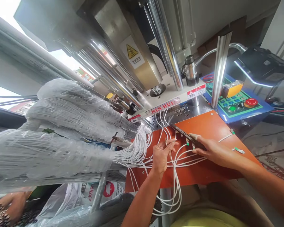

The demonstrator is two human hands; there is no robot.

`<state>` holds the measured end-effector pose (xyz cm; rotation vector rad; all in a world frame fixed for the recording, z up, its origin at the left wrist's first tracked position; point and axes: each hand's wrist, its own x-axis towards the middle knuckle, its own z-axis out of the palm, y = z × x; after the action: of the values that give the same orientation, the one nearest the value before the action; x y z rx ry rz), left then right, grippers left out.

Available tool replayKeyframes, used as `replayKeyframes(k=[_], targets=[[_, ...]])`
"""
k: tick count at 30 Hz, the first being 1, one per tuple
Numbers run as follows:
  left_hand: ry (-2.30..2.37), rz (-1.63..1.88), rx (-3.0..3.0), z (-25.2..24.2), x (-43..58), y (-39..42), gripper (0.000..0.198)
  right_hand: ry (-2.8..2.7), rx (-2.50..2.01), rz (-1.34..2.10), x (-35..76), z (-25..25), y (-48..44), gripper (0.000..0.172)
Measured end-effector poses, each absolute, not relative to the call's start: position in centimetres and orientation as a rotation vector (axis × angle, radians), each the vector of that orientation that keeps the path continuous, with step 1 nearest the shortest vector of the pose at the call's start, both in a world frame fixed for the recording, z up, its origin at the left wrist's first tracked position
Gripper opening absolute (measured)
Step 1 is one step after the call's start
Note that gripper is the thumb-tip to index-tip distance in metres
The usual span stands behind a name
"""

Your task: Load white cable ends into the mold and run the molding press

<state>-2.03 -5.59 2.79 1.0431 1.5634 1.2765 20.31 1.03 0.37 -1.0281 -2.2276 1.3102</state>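
While the left hand (161,156) appears to pinch thin white wires (177,189) between its fingertips, the right hand (215,151) lies against a dark metal strip (188,136) on the orange bench (227,126), though whether it grips the strip cannot be told. The wires run from plastic-wrapped bundles (49,148) at the left of the frame and loop below the bench edge. They look light, limp and springy, best taken singly near their green-tagged ends (187,142).

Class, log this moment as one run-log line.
left hand: holding white wires | right hand: on dark strip | under: orange panel
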Motion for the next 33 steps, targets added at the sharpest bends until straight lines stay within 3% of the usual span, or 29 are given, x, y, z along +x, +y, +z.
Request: replayKeyframes(k=[5,13,33], targets=[[1.646,1.155,1.538,2.6,-1.4,-4.4,0.009,-2.242,-1.022,1.31,20.3,0.3,1.1,0.059],[1.685,1.128,1.834,0.6,-1.0,-3.2,0.011,-2.264,-1.035,1.306,20.3,0.4,1.1,0.059],[1.723,1.152,1.804,-0.2,-1.0,-3.0,0.012,-2.227,-1.021,1.307,20.2,-0.3,1.2,0.059]])
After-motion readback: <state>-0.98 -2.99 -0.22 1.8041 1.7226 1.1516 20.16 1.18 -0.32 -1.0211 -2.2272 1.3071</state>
